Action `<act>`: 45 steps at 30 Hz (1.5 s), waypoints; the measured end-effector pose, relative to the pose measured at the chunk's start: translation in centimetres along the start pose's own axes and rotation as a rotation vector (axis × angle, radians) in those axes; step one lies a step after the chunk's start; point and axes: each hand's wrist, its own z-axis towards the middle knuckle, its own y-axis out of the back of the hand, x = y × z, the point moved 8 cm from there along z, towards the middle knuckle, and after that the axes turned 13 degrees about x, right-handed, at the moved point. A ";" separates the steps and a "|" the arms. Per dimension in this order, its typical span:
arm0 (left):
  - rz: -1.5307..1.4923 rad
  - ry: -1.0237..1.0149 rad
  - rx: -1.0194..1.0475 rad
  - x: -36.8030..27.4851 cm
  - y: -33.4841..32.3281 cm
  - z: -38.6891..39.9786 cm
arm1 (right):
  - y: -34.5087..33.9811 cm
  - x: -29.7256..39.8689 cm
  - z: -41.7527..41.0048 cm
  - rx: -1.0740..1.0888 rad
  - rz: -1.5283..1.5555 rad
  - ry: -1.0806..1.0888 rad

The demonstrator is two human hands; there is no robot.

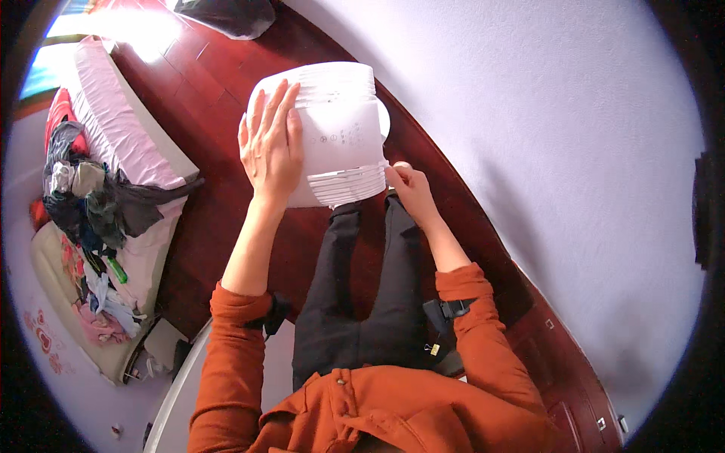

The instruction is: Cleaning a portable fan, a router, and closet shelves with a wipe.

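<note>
Before me is a white plastic unit [342, 148] with a smooth panel between two ribbed bands and small printed symbols on it. My left hand [273, 144] lies flat over its left side, fingers extended and palm down. At the lower right corner of the unit, my right hand [409, 189] has its fingers curled, with the thumb against the edge; what lies under those fingers is hidden. A white rounded part [384, 122] shows behind the unit's right side. The unit hides my feet, and its support cannot be seen.
A pale wall [555, 141] runs along the right, above dark red flooring [212, 122]. To the left stands a bed [127, 107] with heaped clothes [96, 192]. A dark bag-like object [232, 17] is at the far end. A white curved edge [184, 379] lies near my left elbow.
</note>
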 end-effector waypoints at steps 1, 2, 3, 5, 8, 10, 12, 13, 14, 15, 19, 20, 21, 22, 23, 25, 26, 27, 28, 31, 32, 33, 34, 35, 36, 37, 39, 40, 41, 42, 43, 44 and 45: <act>-0.002 -0.007 0.001 0.0 -0.1 0.1 | 0.1 -0.1 -0.8 0.017 0.146 -0.005; -0.003 -0.015 0.003 -0.1 -0.2 0.1 | 0.1 -0.1 -1.7 0.034 0.292 -0.008; -0.002 -0.019 0.002 -0.1 -0.3 0.2 | -0.2 -0.1 -2.4 0.051 0.439 -0.009; -0.001 -0.027 0.002 -0.2 -0.5 0.2 | 0.2 2.3 -4.1 -0.016 0.671 0.082; -0.009 -0.029 -0.006 -0.3 -0.6 0.0 | 0.7 4.7 -5.7 -0.105 0.926 0.185; -0.038 -0.026 -0.003 -0.1 -0.5 0.1 | 1.3 5.1 -6.2 -0.137 1.007 0.241; -0.111 -0.038 0.013 0.4 -0.1 -0.2 | 1.9 4.5 -6.4 -0.189 1.053 0.238; -0.238 -0.060 0.018 0.8 0.2 -0.4 | 2.3 4.0 -6.1 -0.209 1.077 0.236; -0.364 -0.080 0.020 1.1 0.4 -0.6 | 2.7 3.4 -5.8 -0.226 1.100 0.232; -0.469 -0.105 -0.003 1.2 0.9 -0.8 | 3.4 2.9 -5.5 -0.262 1.094 0.249; -0.377 -0.105 -0.106 2.0 2.1 -3.9 | 7.3 -5.5 -3.1 -0.444 0.797 0.000; -0.336 -0.124 -0.121 2.6 1.6 -4.9 | 7.6 -5.6 -2.1 -0.415 0.751 0.058; -0.332 -0.117 -0.129 2.7 1.1 -6.1 | 7.6 -5.8 -1.1 -0.389 0.705 0.115; -0.330 -0.110 -0.135 2.6 0.5 -7.3 | 7.5 -6.0 -0.1 -0.366 0.659 0.171; -0.337 -0.104 -0.139 2.7 -0.4 -8.4 | 7.8 -6.5 1.0 -0.389 0.506 0.103; -0.348 -0.091 -0.144 2.9 -2.1 -10.1 | 7.0 -4.8 3.6 -0.443 0.417 0.233; -0.343 -0.072 -0.165 3.0 -2.5 -10.7 | 6.0 -3.7 4.7 -0.365 0.388 0.228; -0.344 -0.067 -0.181 2.7 -3.0 -10.9 | 5.7 -3.1 6.1 -0.353 0.371 0.370; -0.337 -0.050 -0.200 2.8 -3.4 -11.2 | 4.7 -2.0 7.0 -0.299 0.359 0.394; -0.305 -0.057 -0.278 1.9 -4.0 -10.7 | 2.1 -2.4 10.3 -0.221 0.401 0.461; -0.297 -0.057 -0.312 2.0 -4.2 -10.7 | 1.3 -2.9 10.9 -0.258 0.471 0.499; -0.284 -0.039 -0.349 2.4 -4.3 -10.6 | 1.2 -3.6 11.3 -0.271 0.499 0.527; -0.301 -0.081 -0.382 2.3 -4.4 -10.6 | 1.0 -4.9 11.9 -0.284 0.526 0.553; -0.317 -0.123 -0.414 2.1 -4.5 -10.8 | 0.9 -6.2 12.6 -0.296 0.553 0.579; -0.332 -0.162 -0.446 2.0 -4.5 -11.0 | 0.8 -7.8 13.7 -0.260 0.545 0.531; -0.354 -0.140 -0.459 2.4 -4.8 -11.1 | 1.1 -10.1 15.0 -0.224 0.536 0.477; -0.709 -0.166 -0.531 3.5 -5.7 -10.9 | 1.1 -14.4 16.8 -0.218 0.411 0.331; -0.890 -0.188 -0.563 3.6 -5.9 -10.6 | 1.9 -16.3 17.3 -0.261 0.346 0.356; -0.675 -0.265 -0.567 2.6 -5.3 -10.7 | 2.9 -17.7 17.9 -0.306 0.279 0.390; -0.470 -0.341 -0.586 1.4 -5.0 -10.9 | 3.9 -19.1 18.6 -0.353 0.211 0.421; -0.407 -0.449 -0.608 2.1 -5.2 -11.5 | 4.3 -18.9 19.1 -0.351 0.340 0.464; -0.486 -0.389 -0.659 3.3 -5.6 -12.0 | 5.2 -19.2 19.2 -0.358 0.467 0.502; -0.570 -0.331 -0.712 4.6 -6.0 -12.5 | 6.3 -19.8 21.0 -0.289 0.362 0.518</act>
